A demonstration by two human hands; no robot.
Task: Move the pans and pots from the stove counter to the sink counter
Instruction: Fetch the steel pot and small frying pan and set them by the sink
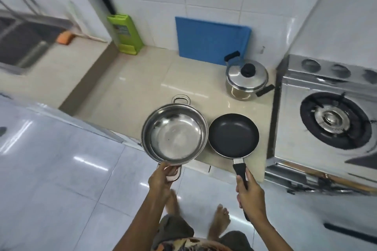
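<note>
My left hand (161, 177) grips the near loop handle of an empty steel pot (175, 132), which hangs past the front edge of the beige stove counter (138, 87). My right hand (250, 191) holds the black handle of a small black frying pan (234, 135), just right of the pot and almost touching it. A lidded steel pot (246, 79) with black handles stands at the back of the counter beside the stove. The sink (22, 40) lies at the far left.
A gas stove (334, 120) fills the right side. A blue cutting board (212, 40) leans on the back wall, with a green knife block (125, 33) to its left. An orange sponge (64, 37) lies by the sink. My bare feet stand on the tiled floor (61, 169).
</note>
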